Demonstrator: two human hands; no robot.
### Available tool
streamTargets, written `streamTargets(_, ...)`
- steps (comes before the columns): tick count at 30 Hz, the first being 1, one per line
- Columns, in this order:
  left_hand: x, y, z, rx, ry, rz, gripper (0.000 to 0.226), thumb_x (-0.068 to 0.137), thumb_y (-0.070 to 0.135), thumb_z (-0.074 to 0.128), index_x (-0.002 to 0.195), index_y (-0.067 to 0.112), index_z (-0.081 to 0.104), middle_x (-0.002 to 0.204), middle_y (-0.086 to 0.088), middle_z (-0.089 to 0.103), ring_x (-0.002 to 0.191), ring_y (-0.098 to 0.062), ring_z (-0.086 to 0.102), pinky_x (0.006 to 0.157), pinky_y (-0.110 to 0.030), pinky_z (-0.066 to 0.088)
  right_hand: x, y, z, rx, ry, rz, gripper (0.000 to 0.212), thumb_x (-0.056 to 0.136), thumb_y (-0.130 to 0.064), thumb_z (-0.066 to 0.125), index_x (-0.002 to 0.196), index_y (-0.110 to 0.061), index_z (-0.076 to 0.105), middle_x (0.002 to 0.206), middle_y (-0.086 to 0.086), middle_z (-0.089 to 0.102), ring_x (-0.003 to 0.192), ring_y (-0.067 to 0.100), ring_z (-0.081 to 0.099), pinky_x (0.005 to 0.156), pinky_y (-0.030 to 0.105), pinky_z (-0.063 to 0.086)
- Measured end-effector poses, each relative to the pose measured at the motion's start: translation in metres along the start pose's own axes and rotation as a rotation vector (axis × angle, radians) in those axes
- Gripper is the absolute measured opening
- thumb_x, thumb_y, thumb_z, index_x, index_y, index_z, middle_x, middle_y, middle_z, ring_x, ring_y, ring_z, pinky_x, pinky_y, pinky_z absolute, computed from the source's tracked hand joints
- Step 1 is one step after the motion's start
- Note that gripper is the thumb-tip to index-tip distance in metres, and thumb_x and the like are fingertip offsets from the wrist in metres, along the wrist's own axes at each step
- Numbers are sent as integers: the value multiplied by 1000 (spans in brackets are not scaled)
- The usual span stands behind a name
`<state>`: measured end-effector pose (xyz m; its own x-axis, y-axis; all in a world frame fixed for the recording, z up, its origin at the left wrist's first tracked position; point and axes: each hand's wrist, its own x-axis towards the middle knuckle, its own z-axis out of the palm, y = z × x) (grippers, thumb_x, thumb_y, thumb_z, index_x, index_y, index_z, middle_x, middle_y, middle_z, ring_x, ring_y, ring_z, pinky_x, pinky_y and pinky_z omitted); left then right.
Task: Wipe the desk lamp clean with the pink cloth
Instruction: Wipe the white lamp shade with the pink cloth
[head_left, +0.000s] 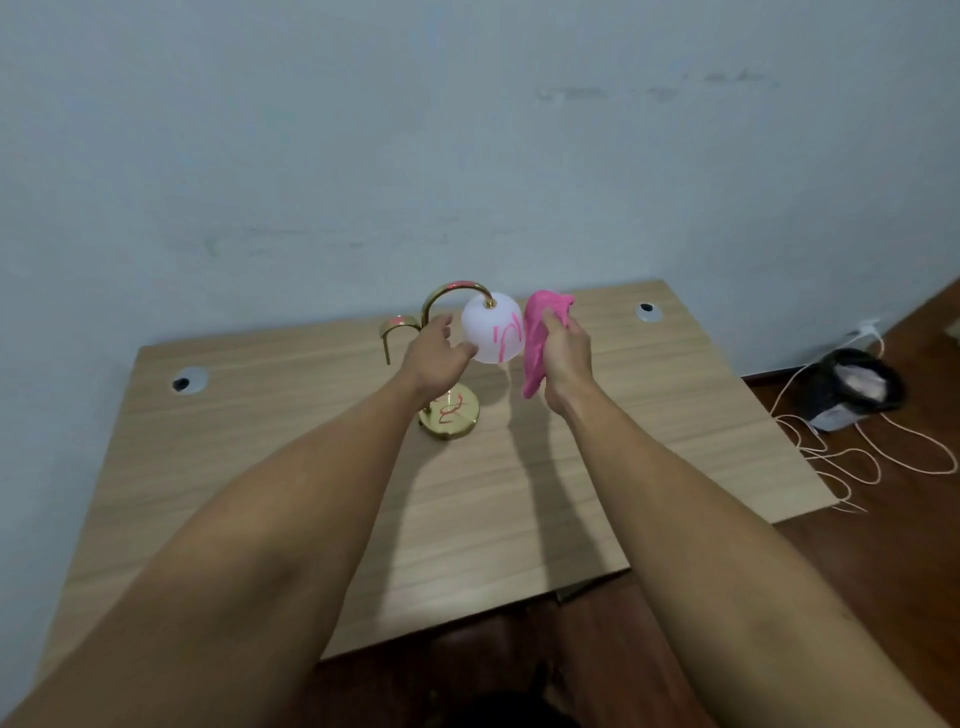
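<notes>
A desk lamp stands near the far edge of the wooden table, with a white globe shade (492, 328), a curved gold arm (451, 292) and a round gold base (451, 415). Pink scribbles mark the shade, the arm and the base. My left hand (435, 358) reaches to the shade's left side, fingers apart, fingertips touching or almost touching it. My right hand (565, 358) grips the pink cloth (540, 332) just to the right of the shade, and the cloth hangs down from the fist.
The wooden table (363, 493) has two cable holes, at far left (188, 380) and far right (647, 309). A second gold curved piece (396, 328) stands left of the lamp. On the floor at right sit a black-lined bin (852, 389) and loose white cord (852, 457).
</notes>
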<state>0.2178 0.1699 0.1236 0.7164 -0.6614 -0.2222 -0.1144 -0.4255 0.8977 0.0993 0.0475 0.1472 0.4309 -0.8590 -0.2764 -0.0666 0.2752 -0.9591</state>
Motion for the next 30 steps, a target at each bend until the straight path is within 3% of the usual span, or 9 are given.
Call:
streamTargets(2,2,-2,-2,-2,-21,8,78,96,29,64,162,14,27,164,-14,37,148,-28,43,120,-47,38,-1,0,2,-45,-4,-54,22,103,-27,51,98,-14,68,94,9,62,89,20,59,80,38,53)
streamTargets(5,6,-2,-7,-2,-50,35,78,100,35,61,164,14,22,168,-13,32,152,-27,38,123,-45,34,-7,5,9,-125,-44,-154,29,105,-28,48,109,-8,68,88,1,63,80,15,56,67,26,47)
streamTargets(10,13,1,-8,9,-146,145,67,109,45,39,165,17,15,173,2,20,157,-18,26,126,-32,22,-15,26,18,-279,-152,-283,46,104,-20,46,150,-22,48,129,4,65,115,20,61,102,36,49)
streamTargets(14,27,-1,-5,-8,-187,169,58,112,40,31,165,21,18,171,6,22,156,-11,21,124,-26,17,-27,54,19,-409,-192,-434,61,104,-17,42,161,-24,21,166,0,30,153,17,29,126,45,27)
streamTargets(18,37,-5,-4,-11,-208,176,52,111,42,32,162,29,28,161,14,35,144,-3,30,118,-25,22,-29,76,13,-631,-168,-546,73,94,-8,39,162,-8,13,172,8,12,160,24,7,130,46,11)
streamTargets(21,40,-2,-6,-63,-205,141,44,110,39,35,154,34,40,153,11,49,138,-11,46,111,-34,37,-22,75,12,-696,-178,-623,82,90,-2,43,163,-5,5,173,9,5,160,25,-1,130,46,9)
streamTargets(24,41,1,-7,-76,-195,135,41,110,35,36,150,32,44,147,7,56,132,-13,55,99,-26,43,-9,64,20,-761,-201,-692,79,91,-1,39,161,0,4,172,17,0,160,28,-7,129,52,6)
streamTargets(27,40,2,-8,-85,-205,128,38,109,35,38,146,30,47,142,6,59,128,-13,57,83,-18,41,-13,65,25,-705,-172,-682,78,91,2,38,161,1,3,171,13,-3,158,22,-10,129,53,8)
streamTargets(30,43,1,-10,-90,-209,123,36,109,36,39,143,31,47,143,5,58,128,-13,56,87,-22,41,-28,75,26,-565,-141,-539,82,93,6,37,163,-9,-2,171,3,-9,159,19,-9,129,51,14)
